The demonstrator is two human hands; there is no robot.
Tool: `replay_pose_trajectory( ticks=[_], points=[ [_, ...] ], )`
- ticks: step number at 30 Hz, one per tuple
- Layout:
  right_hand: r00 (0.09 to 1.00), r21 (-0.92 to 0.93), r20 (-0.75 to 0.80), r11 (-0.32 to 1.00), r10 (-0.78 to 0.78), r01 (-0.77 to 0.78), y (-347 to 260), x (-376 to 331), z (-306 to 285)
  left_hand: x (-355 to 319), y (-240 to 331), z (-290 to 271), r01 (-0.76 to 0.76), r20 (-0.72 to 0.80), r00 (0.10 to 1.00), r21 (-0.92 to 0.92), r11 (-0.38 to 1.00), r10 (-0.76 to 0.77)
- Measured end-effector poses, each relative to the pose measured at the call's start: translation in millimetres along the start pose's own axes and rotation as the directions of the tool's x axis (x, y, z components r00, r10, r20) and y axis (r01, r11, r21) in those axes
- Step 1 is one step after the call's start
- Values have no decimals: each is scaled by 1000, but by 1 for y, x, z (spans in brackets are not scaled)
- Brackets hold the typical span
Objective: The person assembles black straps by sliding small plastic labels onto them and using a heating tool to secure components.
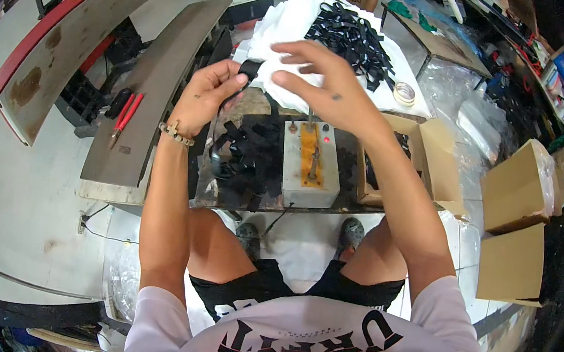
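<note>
My left hand point(204, 97) pinches a black strap point(249, 69) between thumb and fingers, with the strap's end sticking up past the fingertips. Beside it, my right hand point(322, 84) is raised with thumb and fingers spread, holding nothing. Below the hands stands a small grey machine point(312, 165) with an orange-yellow plate, a metal lever and a lit red lamp. Left of that machine lies a loose heap of black straps point(247, 152) on the worktable. A bigger pile of black straps point(351, 39) rests on white cloth point(280, 31) at the back.
An open cardboard box point(441, 165) holding dark pieces stands right of the machine. A tape roll point(404, 92) sits on the white cloth. Red-handled pliers point(125, 117) lie on the grey bench point(147, 86) at left. More cardboard boxes point(518, 187) stand on the far right.
</note>
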State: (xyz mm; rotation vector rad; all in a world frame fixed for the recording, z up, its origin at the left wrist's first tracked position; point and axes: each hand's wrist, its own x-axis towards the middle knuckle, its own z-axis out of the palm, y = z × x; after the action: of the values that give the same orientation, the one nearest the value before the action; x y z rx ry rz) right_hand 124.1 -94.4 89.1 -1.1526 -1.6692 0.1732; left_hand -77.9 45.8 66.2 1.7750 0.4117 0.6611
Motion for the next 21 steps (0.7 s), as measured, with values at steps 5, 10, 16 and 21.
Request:
replay_pose_trajectory(
  ticks=[5,10,16,21],
  points=[
    [997,-91,82,996,-4,11,28,25,26,12,2,16,-217,-25,976,55,975,218],
    [969,29,239,997,63,-72,14,25,36,-15,4,7,-204,-46,978,-30,979,202],
    [942,-44,291,986,168,-162,-5,13,30,-36,-15,-3,-160,-8,987,-160,974,161],
    [970,230,226,962,92,-145,-60,-21,-1,-52,-103,-29,104,16,994,255,961,-112]
  ],
)
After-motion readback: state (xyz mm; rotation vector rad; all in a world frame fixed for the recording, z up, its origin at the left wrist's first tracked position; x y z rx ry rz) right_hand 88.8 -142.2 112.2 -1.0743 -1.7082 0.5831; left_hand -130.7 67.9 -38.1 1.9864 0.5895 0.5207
